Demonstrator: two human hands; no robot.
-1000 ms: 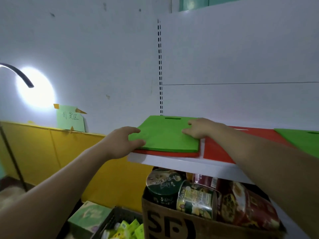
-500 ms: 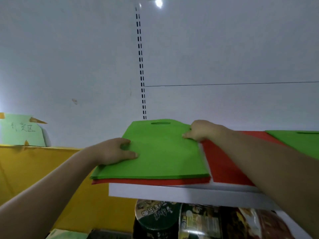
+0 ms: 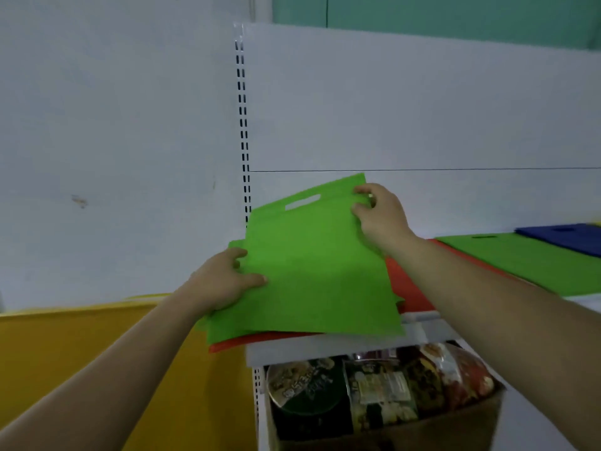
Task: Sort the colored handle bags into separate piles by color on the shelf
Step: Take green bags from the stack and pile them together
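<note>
A green handle bag [image 3: 312, 271] with a cut-out handle slot is tilted up off the left end of the white shelf [image 3: 325, 349]. My left hand [image 3: 224, 281] grips its left edge, thumb on top. My right hand [image 3: 377, 216] pinches its top right corner. More green sheets and a red bag [image 3: 234, 345] lie under it, jutting past the shelf's left end. Further right on the shelf lie a red bag [image 3: 406, 288], a green bag [image 3: 527, 258] and a blue bag [image 3: 566, 237].
A cardboard box [image 3: 422, 428] of instant-noodle cups and snack packs stands under the shelf. A slotted white upright [image 3: 242, 125] runs up the back panel. A yellow partition [image 3: 81, 359] is at the lower left.
The green bag lay flat on the pile; now both hands have lifted and tilted it, its handle end raised toward the back panel. The view has shifted right, showing the blue bag.
</note>
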